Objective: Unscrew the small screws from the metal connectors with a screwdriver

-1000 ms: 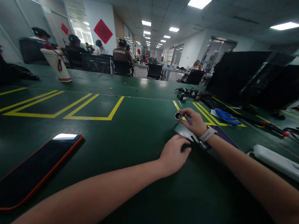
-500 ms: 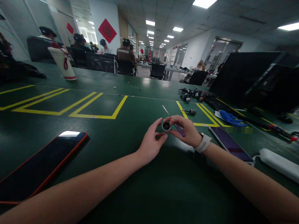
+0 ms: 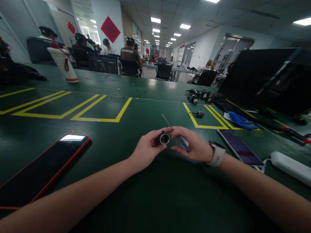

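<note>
Over the bench (image 3: 105, 155), well short of its far edge, the left grip (image 3: 147, 146) curls round a hollow cylinder (image 3: 164, 139), likely light, rigid and slippery, best held by its outer wall, while the loosely closed right grip (image 3: 192, 143) holds a slim screwdriver (image 3: 182, 142).

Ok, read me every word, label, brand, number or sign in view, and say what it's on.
"PUMPKIN": back of a brown shirt.
Large red diamond sign on the pillar: markings too blurred to read.
Smaller red sign, farther left: unreadable.
Small pale label on the yellow tape: too small to read.
Metal cylinder in the left hand, screwdriver in the right hand: no legible text.
Anything deeper in the room: too small.
</note>
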Action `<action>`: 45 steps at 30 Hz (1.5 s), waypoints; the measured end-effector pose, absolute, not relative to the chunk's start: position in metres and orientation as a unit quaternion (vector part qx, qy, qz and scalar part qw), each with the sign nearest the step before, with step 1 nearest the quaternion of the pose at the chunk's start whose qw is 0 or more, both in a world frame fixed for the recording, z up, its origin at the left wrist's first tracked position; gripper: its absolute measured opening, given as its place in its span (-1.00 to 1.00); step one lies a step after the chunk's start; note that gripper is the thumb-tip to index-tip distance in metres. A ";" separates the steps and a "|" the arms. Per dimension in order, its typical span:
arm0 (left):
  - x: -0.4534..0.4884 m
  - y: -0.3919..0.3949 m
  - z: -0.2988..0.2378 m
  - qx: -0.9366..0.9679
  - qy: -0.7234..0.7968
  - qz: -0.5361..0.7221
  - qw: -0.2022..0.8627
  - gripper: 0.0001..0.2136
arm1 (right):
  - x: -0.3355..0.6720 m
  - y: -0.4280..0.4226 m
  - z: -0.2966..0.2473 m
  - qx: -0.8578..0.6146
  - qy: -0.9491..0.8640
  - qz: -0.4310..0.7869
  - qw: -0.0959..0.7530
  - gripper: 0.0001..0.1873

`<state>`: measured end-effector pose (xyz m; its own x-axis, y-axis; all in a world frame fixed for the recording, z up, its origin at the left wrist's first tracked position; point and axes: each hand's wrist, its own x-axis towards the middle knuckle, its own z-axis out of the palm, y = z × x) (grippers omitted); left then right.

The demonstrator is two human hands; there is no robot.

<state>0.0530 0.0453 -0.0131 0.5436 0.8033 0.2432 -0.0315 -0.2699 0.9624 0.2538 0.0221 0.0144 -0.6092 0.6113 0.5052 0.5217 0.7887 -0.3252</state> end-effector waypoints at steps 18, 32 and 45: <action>0.027 0.031 0.007 0.935 0.323 0.119 0.079 -0.58 | 0.326 0.020 -0.006 -0.577 -0.795 -0.025 0.189 -0.86; 0.009 0.041 0.010 0.624 0.492 0.402 0.456 -0.54 | 0.234 -0.031 0.022 -0.436 -0.725 0.230 0.481 -0.82; 0.006 0.035 0.009 0.500 0.463 0.426 0.595 -0.54 | 0.202 0.004 -0.002 -0.504 -0.573 0.391 0.514 -0.72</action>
